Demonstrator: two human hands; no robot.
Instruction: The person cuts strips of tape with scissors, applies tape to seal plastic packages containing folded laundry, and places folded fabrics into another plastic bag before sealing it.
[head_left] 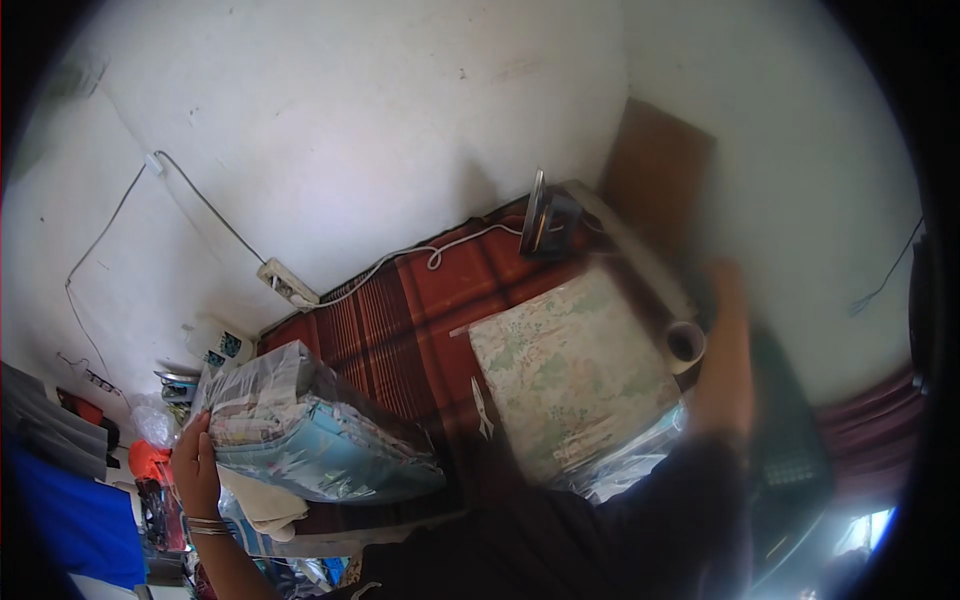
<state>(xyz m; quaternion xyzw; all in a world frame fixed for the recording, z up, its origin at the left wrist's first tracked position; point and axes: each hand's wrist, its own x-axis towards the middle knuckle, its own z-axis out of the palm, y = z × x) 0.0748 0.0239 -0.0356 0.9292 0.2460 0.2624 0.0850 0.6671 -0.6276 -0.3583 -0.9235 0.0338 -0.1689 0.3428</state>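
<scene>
My left hand (196, 468) rests against the left end of a clear plastic package (320, 450) of folded blue and patterned cloth. Its fingers are partly spread on the plastic, with the thumb up. On the right, my right hand (725, 285) reaches toward the wall side, blurred by motion; its fingers and anything in them cannot be made out. A floral pale package (570, 370) lies flat in the middle of the red plaid cloth (400, 345). Beside its left edge are small white scissors (482, 408). A roll of tape (685, 345) stands at its right edge.
An iron-like dark metal object (545, 225) stands near the wall, its cable running to a power strip (287, 283). A brown board (658, 170) leans in the corner. A green basket (790, 440) is at the right; blue cloth (75, 515) hangs at the left.
</scene>
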